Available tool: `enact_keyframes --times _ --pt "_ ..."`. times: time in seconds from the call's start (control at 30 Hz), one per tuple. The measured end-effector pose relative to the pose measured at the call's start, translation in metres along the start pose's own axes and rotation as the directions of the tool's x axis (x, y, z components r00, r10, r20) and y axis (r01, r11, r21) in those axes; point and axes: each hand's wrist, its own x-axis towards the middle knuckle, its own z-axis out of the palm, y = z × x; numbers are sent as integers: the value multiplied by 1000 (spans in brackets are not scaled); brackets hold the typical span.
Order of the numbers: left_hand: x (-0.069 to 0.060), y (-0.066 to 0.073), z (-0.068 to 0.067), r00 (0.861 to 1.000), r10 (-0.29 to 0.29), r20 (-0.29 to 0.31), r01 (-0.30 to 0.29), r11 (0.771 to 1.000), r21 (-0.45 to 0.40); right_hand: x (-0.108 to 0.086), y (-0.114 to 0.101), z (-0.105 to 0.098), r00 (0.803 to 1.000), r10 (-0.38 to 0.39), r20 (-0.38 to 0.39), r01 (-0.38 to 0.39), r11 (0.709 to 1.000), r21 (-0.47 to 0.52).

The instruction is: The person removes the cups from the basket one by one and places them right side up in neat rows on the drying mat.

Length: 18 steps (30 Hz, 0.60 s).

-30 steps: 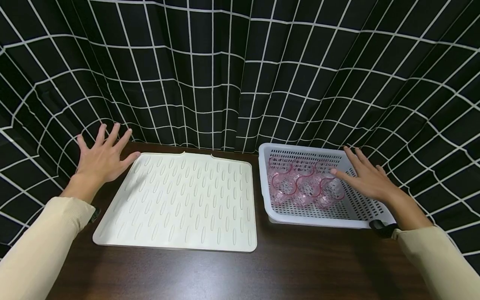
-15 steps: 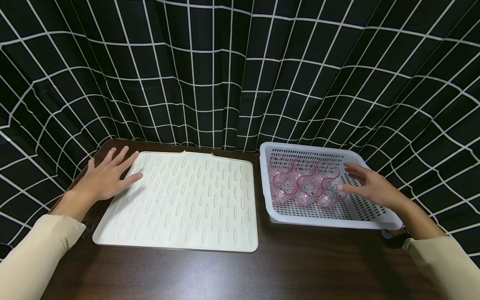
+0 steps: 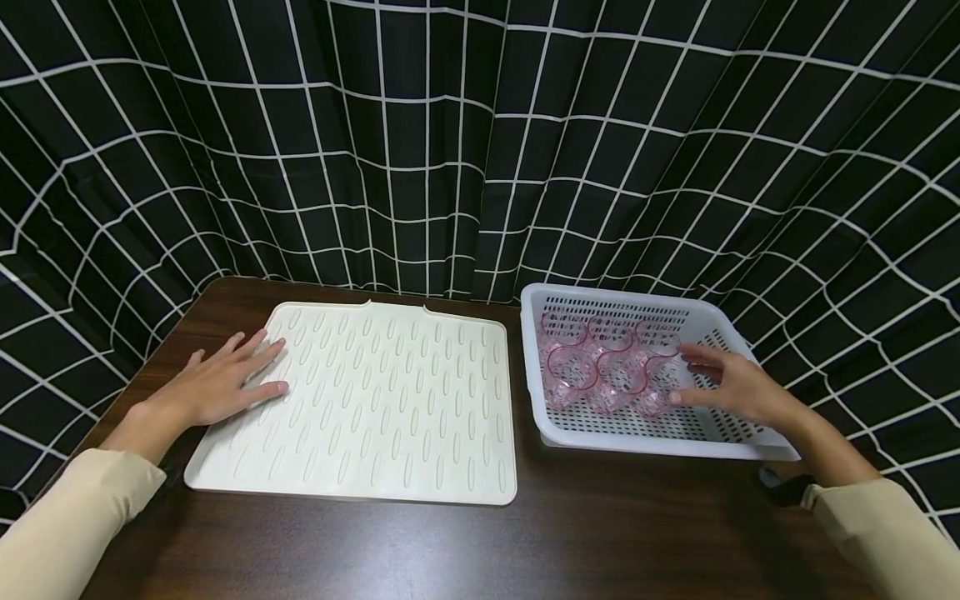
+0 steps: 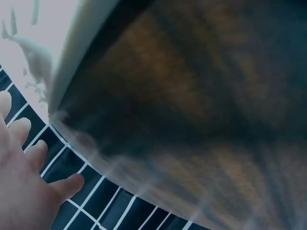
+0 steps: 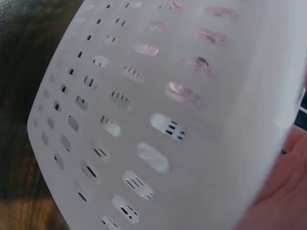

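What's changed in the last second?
The left grip has moved toward the person and is now over the left edge of the white mat. The right grip has shifted nearer the person, to the near right pink cup in the basket; whether it has taken hold, I can't tell. Mat, basket and cups stayed put.

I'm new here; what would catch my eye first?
Probably the black curtain with its white grid, filling the background. Next, the white ridged mat at left on the table, the left hand over its left edge. Then the pink cups in the basket at right, the right hand beside them.
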Motion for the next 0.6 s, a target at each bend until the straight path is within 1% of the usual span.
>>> enact_keyframes --times 0.1,0.33,0.6 --pt "-2 2 3 1000 10 8 -9 1000 -9 0 1 2 1000 6 8 -6 1000 -4" --pt "-4 2 9 999 28 18 -27 1000 -10 1 3 6 1000 -22 9 22 1000 -5" --pt "-4 0 13 1000 24 20 -24 1000 -6 3 4 11 1000 -15 20 15 1000 -24"
